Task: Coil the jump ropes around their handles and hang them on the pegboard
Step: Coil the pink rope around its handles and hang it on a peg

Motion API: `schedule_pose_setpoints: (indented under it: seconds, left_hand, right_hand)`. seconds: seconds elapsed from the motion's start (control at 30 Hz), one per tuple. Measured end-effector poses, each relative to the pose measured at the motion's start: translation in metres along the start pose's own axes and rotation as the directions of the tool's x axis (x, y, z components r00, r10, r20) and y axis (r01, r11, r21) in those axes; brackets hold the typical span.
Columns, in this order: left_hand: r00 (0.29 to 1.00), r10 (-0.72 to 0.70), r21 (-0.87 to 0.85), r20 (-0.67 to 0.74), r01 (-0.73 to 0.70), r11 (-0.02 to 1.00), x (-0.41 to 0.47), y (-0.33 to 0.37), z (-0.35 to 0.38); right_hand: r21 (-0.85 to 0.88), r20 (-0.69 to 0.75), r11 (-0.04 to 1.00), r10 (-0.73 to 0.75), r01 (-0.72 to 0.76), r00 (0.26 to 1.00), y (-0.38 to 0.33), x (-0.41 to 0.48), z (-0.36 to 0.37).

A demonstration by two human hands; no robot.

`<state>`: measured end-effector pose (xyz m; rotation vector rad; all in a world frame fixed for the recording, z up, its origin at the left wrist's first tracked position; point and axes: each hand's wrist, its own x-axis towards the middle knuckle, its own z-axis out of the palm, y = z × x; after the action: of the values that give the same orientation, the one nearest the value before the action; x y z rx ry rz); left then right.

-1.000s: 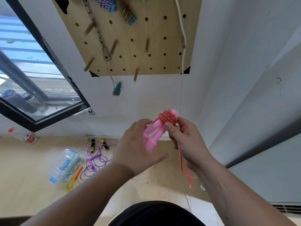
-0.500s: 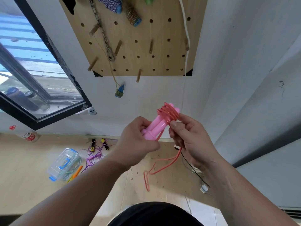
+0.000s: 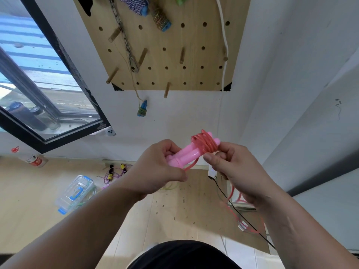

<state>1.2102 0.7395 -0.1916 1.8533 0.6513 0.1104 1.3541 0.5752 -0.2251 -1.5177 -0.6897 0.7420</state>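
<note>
Two pink jump-rope handles (image 3: pixel 187 155) lie side by side in front of my chest, their lower ends gripped by my left hand (image 3: pixel 157 169). Red rope (image 3: pixel 204 143) is coiled in several turns round their upper ends. My right hand (image 3: pixel 235 171) pinches that rope beside the coil, and the loose red tail (image 3: pixel 236 199) drops behind this hand to the floor. Above on the wall hangs the wooden pegboard (image 3: pixel 165 39) with pegs, a blue-white coiled rope (image 3: pixel 136 4), a green-gold coiled rope (image 3: pixel 160 18) and a chain (image 3: pixel 124 35).
A small blue-green bundle (image 3: pixel 142 109) dangles on a string below the board. On the wooden floor lie a clear plastic box (image 3: pixel 76 193), purple rope with black handles (image 3: pixel 114 170), a white bottle (image 3: pixel 33 160) and a black cable (image 3: pixel 240 214). A window (image 3: pixel 38 90) is left.
My left hand closed round the handles' lower ends. My right hand carried the red rope round the top, and the loose tail swung from left of it to behind it.
</note>
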Motion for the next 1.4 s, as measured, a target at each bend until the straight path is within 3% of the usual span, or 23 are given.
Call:
schedule_pose_setpoints:
  seconds: [0.1,0.23,0.43,0.6,0.7,0.87,0.97,1.03,1.1,1.2,1.27,1.3,1.33,1.4]
  left_hand:
    - [1.0,0.024,0.099,0.006,-0.025,0.995,0.002,0.0,-0.003]
    - [0.99,-0.078,-0.208,0.117,0.102,0.973,0.003,0.001,-0.003]
    - [0.924,-0.069,-0.564,0.375,0.287,0.775,0.004,0.005,0.0]
    - [0.882,0.028,-0.719,0.47,0.365,0.592,0.006,0.003,0.01]
    - [0.9,0.062,-0.774,0.432,0.334,0.538,0.01,0.001,0.016]
    - [0.897,0.154,-0.823,0.415,0.298,0.483,0.01,-0.008,0.016]
    - [0.829,0.213,-0.803,0.517,0.383,0.457,0.009,-0.017,0.012]
    - [0.807,0.214,-0.794,0.55,0.426,0.434,0.009,-0.021,0.011]
    - [0.832,0.142,-0.781,0.536,0.425,0.458,0.008,-0.021,0.009]
    - [0.926,-0.043,-0.65,0.375,0.296,0.7,0.008,-0.017,0.008]
    - [0.995,-0.058,-0.39,0.082,0.086,0.917,0.005,-0.015,0.012]
    - [0.997,0.019,-0.183,-0.075,-0.032,0.983,0.003,-0.015,0.015]
    - [0.968,0.166,0.081,-0.186,-0.153,0.985,0.0,-0.016,0.018]
    - [0.866,0.463,0.54,-0.191,-0.301,0.786,-0.001,-0.022,0.027]
  right_hand:
    - [0.165,0.1,0.98,0.096,-0.111,0.99,0.0,-0.002,-0.007]
    - [0.263,0.14,0.959,0.065,-0.1,0.988,-0.001,-0.002,-0.008]
    - [0.285,0.108,0.958,-0.076,0.043,0.991,-0.015,0.006,-0.005]
    - [0.265,0.064,0.964,-0.021,0.003,0.998,-0.03,0.017,-0.002]
    - [0.296,0.041,0.955,0.016,-0.027,0.999,-0.028,0.02,0.006]
    - [0.532,0.145,0.846,-0.055,-0.031,0.988,-0.024,0.02,0.014]
    - [0.52,0.236,0.85,-0.049,-0.083,0.971,-0.022,0.023,0.011]
    - [0.485,0.194,0.871,-0.011,-0.086,0.981,-0.021,0.023,0.013]
    - [0.46,0.128,0.886,0.005,-0.064,0.992,-0.017,0.022,0.018]
    - [0.461,0.002,0.885,0.065,-0.058,0.998,-0.012,0.02,0.025]
    - [0.459,-0.094,0.887,0.107,-0.052,0.99,-0.01,0.018,0.03]
    - [0.447,-0.134,0.893,0.12,-0.048,0.984,-0.01,0.017,0.034]
    - [0.436,-0.165,0.898,0.133,-0.049,0.977,-0.01,0.016,0.037]
    - [0.435,-0.19,0.898,0.155,-0.059,0.969,-0.014,0.014,0.044]
